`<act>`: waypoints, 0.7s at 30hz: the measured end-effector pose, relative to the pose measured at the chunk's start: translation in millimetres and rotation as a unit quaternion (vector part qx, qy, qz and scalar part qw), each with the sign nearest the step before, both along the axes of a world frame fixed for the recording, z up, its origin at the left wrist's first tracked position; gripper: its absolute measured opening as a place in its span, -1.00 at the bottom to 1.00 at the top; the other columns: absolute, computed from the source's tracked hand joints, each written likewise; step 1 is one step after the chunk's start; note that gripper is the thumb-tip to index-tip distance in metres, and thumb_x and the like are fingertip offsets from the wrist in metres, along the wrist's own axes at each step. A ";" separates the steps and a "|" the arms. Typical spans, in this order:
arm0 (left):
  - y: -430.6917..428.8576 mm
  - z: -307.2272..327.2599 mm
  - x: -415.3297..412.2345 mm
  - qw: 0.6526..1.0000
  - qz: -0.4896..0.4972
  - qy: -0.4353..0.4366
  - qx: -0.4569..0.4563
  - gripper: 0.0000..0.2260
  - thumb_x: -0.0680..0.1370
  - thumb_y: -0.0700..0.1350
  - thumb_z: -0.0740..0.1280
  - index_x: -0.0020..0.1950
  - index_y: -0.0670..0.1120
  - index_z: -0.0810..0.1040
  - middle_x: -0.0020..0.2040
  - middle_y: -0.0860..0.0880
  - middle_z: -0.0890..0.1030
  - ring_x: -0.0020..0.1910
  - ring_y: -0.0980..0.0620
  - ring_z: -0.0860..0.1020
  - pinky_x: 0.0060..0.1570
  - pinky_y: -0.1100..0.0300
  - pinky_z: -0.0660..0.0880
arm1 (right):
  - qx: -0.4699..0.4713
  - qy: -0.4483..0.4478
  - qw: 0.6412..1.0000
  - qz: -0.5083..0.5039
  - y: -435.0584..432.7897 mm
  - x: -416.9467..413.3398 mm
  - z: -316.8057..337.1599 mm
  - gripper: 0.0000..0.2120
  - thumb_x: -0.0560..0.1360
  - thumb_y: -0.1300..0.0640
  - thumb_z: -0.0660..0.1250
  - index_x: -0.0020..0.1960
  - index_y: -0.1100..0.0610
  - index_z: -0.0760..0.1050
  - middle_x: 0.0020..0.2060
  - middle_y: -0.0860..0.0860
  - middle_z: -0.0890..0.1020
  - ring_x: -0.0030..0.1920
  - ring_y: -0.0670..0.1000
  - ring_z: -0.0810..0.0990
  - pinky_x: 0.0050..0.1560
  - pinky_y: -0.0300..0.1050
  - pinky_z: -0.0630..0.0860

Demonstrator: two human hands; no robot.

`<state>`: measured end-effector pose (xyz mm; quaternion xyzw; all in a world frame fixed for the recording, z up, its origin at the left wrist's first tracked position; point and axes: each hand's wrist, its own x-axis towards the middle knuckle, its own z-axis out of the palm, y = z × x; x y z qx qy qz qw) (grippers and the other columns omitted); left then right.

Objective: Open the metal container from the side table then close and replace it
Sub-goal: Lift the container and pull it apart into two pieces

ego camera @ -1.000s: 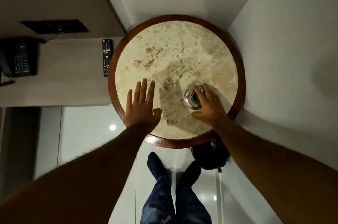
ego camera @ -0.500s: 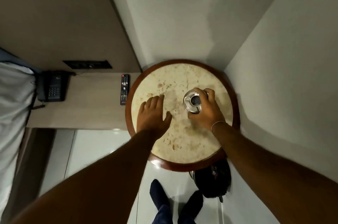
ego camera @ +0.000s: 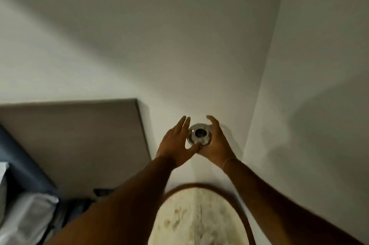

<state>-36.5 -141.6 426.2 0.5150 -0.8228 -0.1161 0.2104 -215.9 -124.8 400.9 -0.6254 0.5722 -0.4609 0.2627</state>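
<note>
The small round metal container (ego camera: 199, 134), shiny with a dark hole in its top, is held up in the air in front of the wall corner. My right hand (ego camera: 216, 142) grips it from the right and below. Close against the container's left side is my left hand (ego camera: 176, 145), fingers straight and together, thumb under the container near my right thumb; whether it touches the metal is unclear. The round marble side table (ego camera: 199, 218) with its brown wooden rim lies far below, at the bottom of the view.
White walls meet in a corner (ego camera: 259, 89) right behind my hands. A grey-brown headboard panel (ego camera: 79, 140) stands at the left, with bedding (ego camera: 24, 216) at the lower left. The picture is blurred by motion.
My right hand has lifted the container off the table and up to chest height. My left hand left the tabletop and came up beside it. The view tilted upward.
</note>
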 end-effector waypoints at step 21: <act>16.0 246.9 -23.6 1.000 0.002 -0.014 0.018 -0.22 0.39 0.43 0.49 0.46 0.00 0.53 0.34 -0.07 0.60 0.27 -0.09 0.57 0.25 0.02 0.56 | 0.033 -0.476 0.870 0.122 39.2 3.1 175.3 -0.32 0.57 0.46 0.26 0.56 -0.08 0.35 0.40 0.19 0.58 0.39 0.26 0.57 0.36 0.07 0.54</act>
